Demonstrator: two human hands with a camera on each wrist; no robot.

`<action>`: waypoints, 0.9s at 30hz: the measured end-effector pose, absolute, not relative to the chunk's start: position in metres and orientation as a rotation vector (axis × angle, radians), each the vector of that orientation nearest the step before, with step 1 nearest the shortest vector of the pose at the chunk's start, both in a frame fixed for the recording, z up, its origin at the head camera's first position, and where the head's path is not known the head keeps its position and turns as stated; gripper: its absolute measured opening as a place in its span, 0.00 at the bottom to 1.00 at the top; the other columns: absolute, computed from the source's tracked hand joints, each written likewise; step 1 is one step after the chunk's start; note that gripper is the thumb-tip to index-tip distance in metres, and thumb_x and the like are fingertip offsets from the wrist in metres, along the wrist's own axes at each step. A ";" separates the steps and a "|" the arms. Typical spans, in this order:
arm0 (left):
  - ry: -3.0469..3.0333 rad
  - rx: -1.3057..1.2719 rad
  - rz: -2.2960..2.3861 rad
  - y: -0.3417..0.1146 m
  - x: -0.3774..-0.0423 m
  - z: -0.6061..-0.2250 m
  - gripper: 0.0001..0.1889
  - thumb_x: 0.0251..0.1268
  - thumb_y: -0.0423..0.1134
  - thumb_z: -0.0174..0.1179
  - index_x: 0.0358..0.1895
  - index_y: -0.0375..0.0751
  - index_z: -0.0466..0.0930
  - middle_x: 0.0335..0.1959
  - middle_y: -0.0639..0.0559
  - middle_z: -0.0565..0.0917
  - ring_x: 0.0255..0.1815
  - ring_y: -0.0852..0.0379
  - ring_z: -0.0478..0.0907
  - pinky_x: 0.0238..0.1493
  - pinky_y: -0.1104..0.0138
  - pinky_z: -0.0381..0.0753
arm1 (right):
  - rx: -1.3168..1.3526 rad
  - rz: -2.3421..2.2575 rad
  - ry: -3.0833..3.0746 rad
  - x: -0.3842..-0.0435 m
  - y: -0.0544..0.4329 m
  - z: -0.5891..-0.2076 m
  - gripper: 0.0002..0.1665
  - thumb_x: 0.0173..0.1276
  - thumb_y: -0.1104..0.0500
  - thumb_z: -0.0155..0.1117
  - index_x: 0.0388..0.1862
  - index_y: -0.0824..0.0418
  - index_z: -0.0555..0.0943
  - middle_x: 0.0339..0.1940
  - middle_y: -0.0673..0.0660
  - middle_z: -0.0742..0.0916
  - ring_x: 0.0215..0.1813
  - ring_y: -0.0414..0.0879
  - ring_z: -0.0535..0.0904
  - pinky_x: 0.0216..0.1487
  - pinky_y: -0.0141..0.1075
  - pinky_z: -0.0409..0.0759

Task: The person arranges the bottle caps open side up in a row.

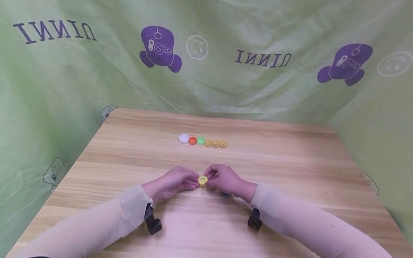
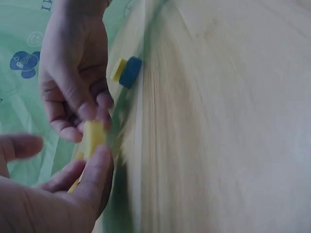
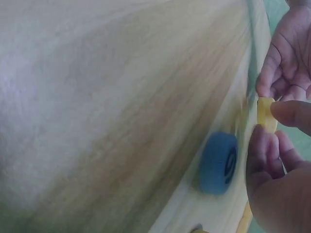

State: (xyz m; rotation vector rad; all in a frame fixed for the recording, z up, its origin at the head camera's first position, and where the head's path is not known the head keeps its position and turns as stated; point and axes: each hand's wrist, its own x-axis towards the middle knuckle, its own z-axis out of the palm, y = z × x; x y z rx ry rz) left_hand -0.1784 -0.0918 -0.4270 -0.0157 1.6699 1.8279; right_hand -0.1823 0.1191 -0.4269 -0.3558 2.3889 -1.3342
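The left hand (image 1: 175, 182) and right hand (image 1: 227, 180) pinch opposite sides of the yellow cap (image 1: 202, 180), likely light, stiff, slightly slippery plastic, best held by its rim.

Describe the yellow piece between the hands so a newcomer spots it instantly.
On the wooden table, nearer than the row of caps, find the left hand and right hand. The yellow piece is between their fingertips, unlike the blue piece or any row cap.
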 end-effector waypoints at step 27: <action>1.852 -0.045 2.215 -0.049 -0.207 -0.409 0.17 0.78 0.28 0.50 0.64 0.20 0.70 0.66 0.30 0.74 0.69 0.38 0.73 0.69 0.57 0.75 | -0.033 -1.891 2.209 -0.223 0.122 -0.400 0.08 0.74 0.70 0.60 0.50 0.72 0.77 0.47 0.66 0.85 0.54 0.63 0.84 0.58 0.47 0.85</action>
